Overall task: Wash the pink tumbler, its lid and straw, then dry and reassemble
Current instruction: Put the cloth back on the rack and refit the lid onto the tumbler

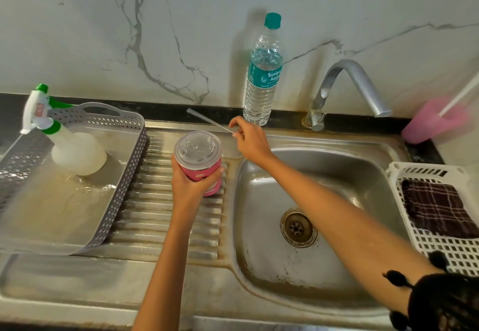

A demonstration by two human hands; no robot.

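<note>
Right hand pinches the near end of the clear straw, whose long axis runs up and left toward the far worktop, while the left hand grips the lidded pink tumbler just left of it, over the ribbed drainboard.

The round plastic tumbler is pink with paler pink marks, capped by a clear, colourless lid; the thin straw at its 12 o'clock is clear too. At 9 o'clock, a grey perforated plastic basket has a diamond-hole pattern, and the spray bottle is white with green trim. The tall water bottle at 1 o'clock is transparent with a teal cap and teal label. The wall is white marble, grey-veined. At 3 o'clock, a white lattice basket carries a dark brown cloth checked with pale lines; a blurred pink cup stands beyond. The sleeve is black with pompoms.
</note>
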